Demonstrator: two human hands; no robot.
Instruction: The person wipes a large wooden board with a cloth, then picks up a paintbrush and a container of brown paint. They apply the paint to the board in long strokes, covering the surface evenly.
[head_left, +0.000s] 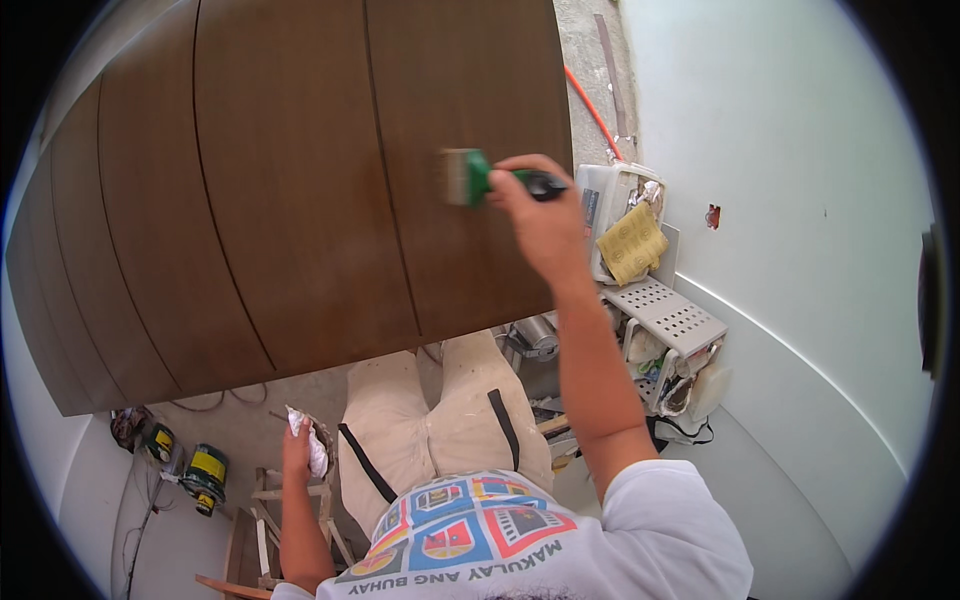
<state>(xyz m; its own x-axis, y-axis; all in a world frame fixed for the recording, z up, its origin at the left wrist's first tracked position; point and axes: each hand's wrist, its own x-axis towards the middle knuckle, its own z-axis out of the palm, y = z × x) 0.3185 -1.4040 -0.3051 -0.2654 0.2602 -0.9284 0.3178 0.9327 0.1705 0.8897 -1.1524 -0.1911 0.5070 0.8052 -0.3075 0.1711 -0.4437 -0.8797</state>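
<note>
My right hand (544, 217) is closed around the green and black handle of a wide paintbrush (472, 178). The brush is over the right part of a large brown wooden panel (300, 172) with dark grooves; whether its pale bristles touch the surface is unclear from this angle. Low on the left, beyond the panel's near edge, my left hand (298, 448) holds a crumpled white cloth or paper (309, 442). Some of a round container shows beside the cloth, and the fingers partly hide how it is held.
Paint cans (204, 476) stand on the floor at left, near a wooden stool frame (292, 491). At right, a white bin (619, 180) holds yellow sandpaper (634, 244), beside a perforated grey step or shelf (667, 311). A pale wall (787, 187) bounds the right side.
</note>
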